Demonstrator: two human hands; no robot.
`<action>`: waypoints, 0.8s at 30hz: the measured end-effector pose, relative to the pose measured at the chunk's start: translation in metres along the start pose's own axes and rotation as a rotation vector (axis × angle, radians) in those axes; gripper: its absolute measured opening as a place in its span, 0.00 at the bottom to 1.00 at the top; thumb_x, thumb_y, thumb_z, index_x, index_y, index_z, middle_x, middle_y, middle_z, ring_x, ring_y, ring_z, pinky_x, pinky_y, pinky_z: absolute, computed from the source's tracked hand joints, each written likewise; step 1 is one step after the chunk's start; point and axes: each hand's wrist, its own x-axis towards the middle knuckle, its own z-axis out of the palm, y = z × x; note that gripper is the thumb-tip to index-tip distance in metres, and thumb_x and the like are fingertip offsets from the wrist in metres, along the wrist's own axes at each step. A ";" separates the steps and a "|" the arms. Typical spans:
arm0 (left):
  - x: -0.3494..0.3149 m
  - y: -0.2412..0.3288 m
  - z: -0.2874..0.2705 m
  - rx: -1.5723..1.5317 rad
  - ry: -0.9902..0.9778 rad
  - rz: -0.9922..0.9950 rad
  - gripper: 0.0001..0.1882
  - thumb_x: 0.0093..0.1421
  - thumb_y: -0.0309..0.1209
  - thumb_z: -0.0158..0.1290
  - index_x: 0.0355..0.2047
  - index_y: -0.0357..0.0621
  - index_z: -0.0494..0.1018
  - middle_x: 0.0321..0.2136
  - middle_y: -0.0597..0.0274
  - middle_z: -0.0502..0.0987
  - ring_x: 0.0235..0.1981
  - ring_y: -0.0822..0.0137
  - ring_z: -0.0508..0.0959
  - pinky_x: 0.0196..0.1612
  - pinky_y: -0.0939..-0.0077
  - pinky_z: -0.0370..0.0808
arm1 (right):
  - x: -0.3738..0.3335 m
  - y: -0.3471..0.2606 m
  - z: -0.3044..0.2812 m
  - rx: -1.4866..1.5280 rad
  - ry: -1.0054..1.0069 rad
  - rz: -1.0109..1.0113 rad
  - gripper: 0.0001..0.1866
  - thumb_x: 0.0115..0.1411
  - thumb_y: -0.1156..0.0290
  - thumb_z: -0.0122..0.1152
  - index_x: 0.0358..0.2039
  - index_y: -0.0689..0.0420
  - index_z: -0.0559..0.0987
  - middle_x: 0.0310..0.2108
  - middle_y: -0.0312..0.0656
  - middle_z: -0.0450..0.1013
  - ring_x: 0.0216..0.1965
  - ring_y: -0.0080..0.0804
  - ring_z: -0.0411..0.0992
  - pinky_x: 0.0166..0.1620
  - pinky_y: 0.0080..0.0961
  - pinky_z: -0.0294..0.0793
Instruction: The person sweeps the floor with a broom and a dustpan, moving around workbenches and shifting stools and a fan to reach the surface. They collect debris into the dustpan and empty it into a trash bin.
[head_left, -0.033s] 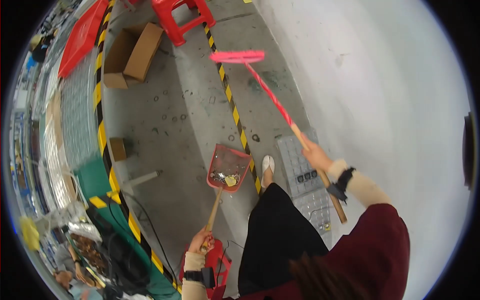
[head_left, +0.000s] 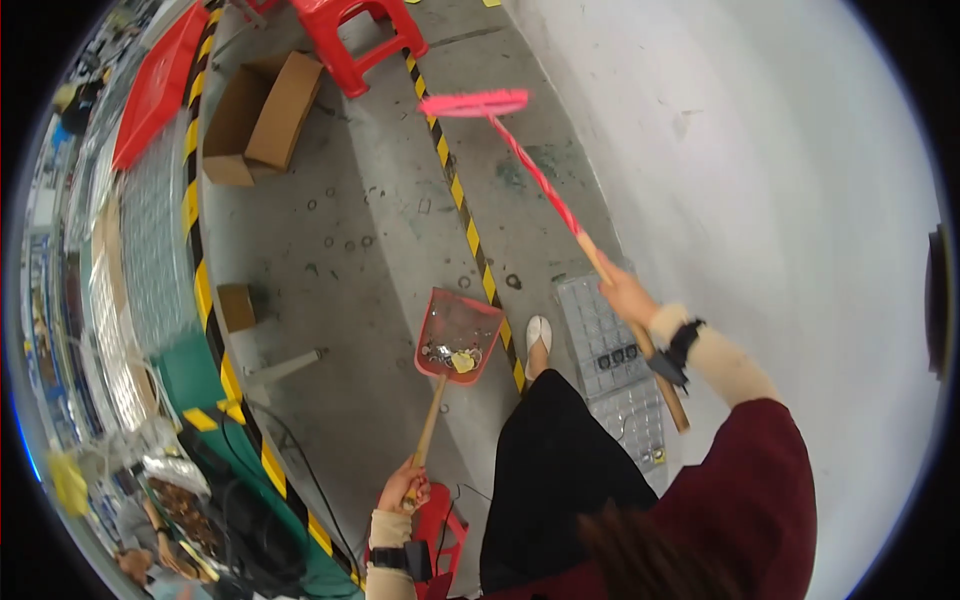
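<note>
The broom (head_left: 549, 190) has risen slightly in the frame, its pink end at upper centre. The dustpan (head_left: 460, 315), almost unmoved, is near the centre. Right of centre, the right hand (head_left: 630, 300) is wrapped around the broom's handle; at lower left of centre, the left hand (head_left: 405, 484) grips the dustpan's handle. Debris (head_left: 441, 352) and a yellow scrap (head_left: 463, 362) lie in the dustpan.

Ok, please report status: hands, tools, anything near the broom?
Left hand gripping dustpan by its handle. Right hand gripping broom. Debris inside dustpan. Red stool beyond broom's pink head.
</note>
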 end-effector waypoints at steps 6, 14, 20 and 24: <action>-0.015 0.047 0.083 -0.114 0.050 -0.017 0.24 0.51 0.22 0.40 0.49 0.51 0.52 0.13 0.64 0.58 0.09 0.73 0.58 0.10 0.82 0.53 | 0.189 0.005 -0.026 -0.141 0.071 -0.142 0.30 0.49 0.72 0.47 0.54 0.49 0.52 0.26 0.60 0.67 0.30 0.54 0.66 0.33 0.40 0.64; -0.015 0.061 0.141 -0.163 0.086 -0.003 0.26 0.52 0.24 0.39 0.52 0.53 0.50 0.14 0.63 0.59 0.09 0.72 0.58 0.10 0.82 0.54 | 0.214 0.016 -0.041 -0.188 0.002 -0.123 0.30 0.49 0.72 0.47 0.54 0.50 0.53 0.27 0.59 0.67 0.31 0.55 0.66 0.34 0.41 0.63; 0.019 0.164 0.162 -0.139 0.119 -0.015 0.25 0.52 0.24 0.39 0.51 0.54 0.51 0.16 0.63 0.61 0.09 0.73 0.58 0.10 0.81 0.54 | 0.298 0.045 -0.032 -0.188 -0.002 -0.090 0.33 0.47 0.77 0.41 0.55 0.42 0.48 0.26 0.59 0.68 0.28 0.55 0.66 0.31 0.43 0.63; 0.045 0.245 0.189 -0.088 0.134 -0.075 0.23 0.52 0.24 0.39 0.50 0.55 0.52 0.16 0.64 0.61 0.09 0.73 0.58 0.09 0.81 0.55 | 0.189 0.035 -0.044 0.028 -0.075 0.085 0.39 0.48 0.78 0.40 0.56 0.32 0.39 0.27 0.62 0.66 0.29 0.56 0.67 0.31 0.42 0.64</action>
